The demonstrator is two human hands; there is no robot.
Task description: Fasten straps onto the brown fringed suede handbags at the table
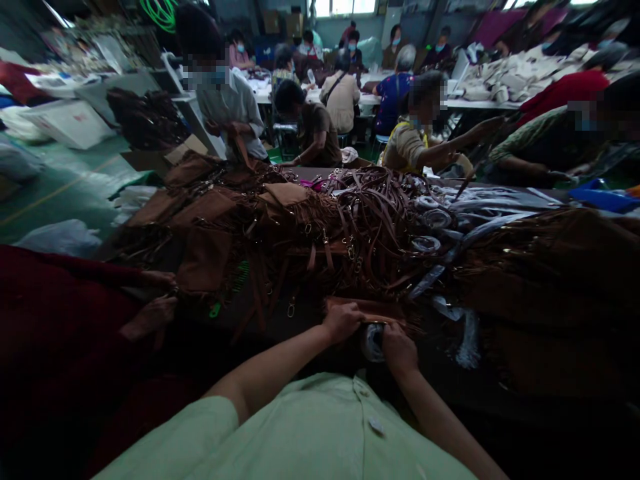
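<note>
The step in hand looks like close two-handed work along the near edge of a fringed brown bag (370, 309), which lies on the dark desk (307, 303) right in front of the wearer, nearer than the main heap. The left hand (344, 320) has its fingers closed over the left part of that edge, and the right hand (400, 348) appears to grip the edge further right, though its fingertips are partly hidden. As I judge it, the next move calls for both hands to keep the edge taut and level between them, with the loose fringe kept clear of the fingers. The bag looks flat and soft, like leather or suede, reddish brown where the light catches it; strands of fringe stick out at its right end, and a thin bright line runs along the near edge, perhaps a zipper or metal trim, too dim to tell. A whitish roll (373, 343) sits just below that edge, between the hands. Beyond lies a tangle of brown straps (375, 207) with metal clasps, and to the left a co-worker's hands (150, 317) are beside another fringed bag (205, 260).
</note>
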